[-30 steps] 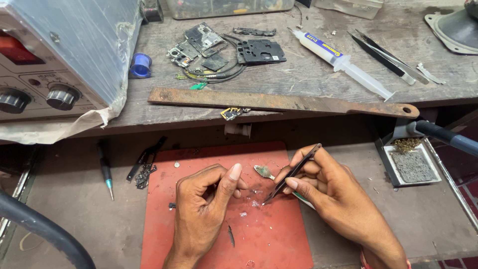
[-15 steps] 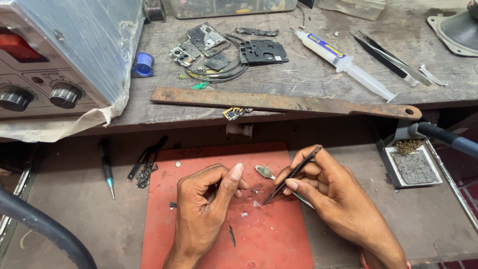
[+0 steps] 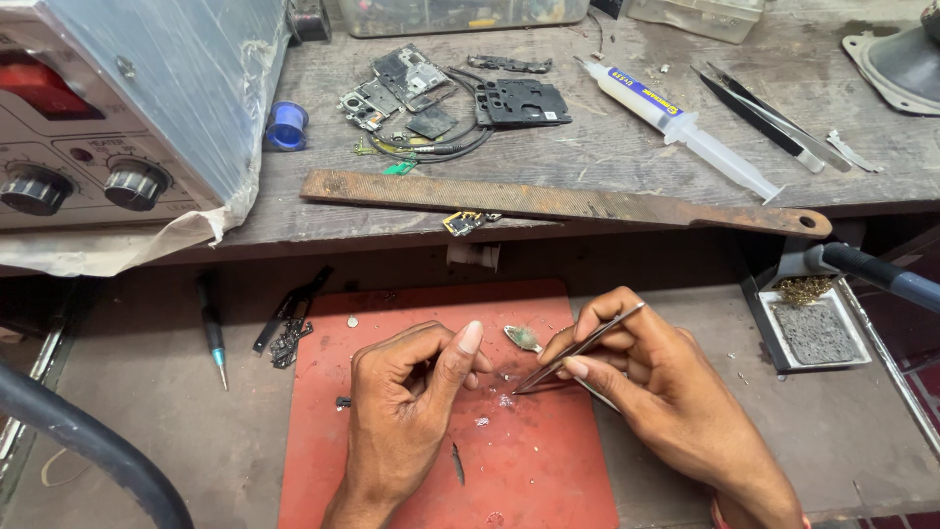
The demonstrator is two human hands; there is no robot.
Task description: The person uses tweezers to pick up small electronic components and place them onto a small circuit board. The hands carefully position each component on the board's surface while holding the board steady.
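My right hand grips metal tweezers whose tip points down-left at the red work mat, close to a few small white flecks. My left hand rests on the mat with fingers curled and thumb raised. I cannot tell whether it pinches a tiny part. A small silvery metal piece lies on the mat between the two hands, just above the tweezers' tip. A thin dark sliver lies below my left hand.
A rusty file lies along the upper shelf's edge, with dismantled phone boards, a syringe tube and spare tweezers behind it. A power supply stands at left. A soldering iron and tip-cleaner tray sit at right; a screwdriver at left.
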